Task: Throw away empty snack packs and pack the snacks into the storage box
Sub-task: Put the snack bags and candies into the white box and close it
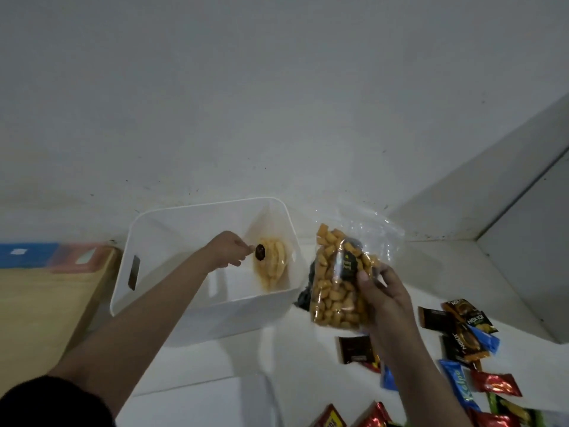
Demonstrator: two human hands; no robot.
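A white storage box [172, 229] with a handle slot stands at the back of the white surface. My left hand [228, 249] reaches inside it, fingers pinched on a clear bag of yellow chips [272, 263] that rests against the box's right wall. To the right of the box, my right hand [385, 298] holds up a clear bag of orange snack pieces [332, 291]. A dark wrapper [306, 295] lies half hidden behind that bag.
Several small snack packs lie at the lower right: brown ones [465, 328], blue ones [458, 383], red ones [495, 384] and a dark one [354, 349]. A wooden board [40, 309] sits left of the box. White walls close the back and right.
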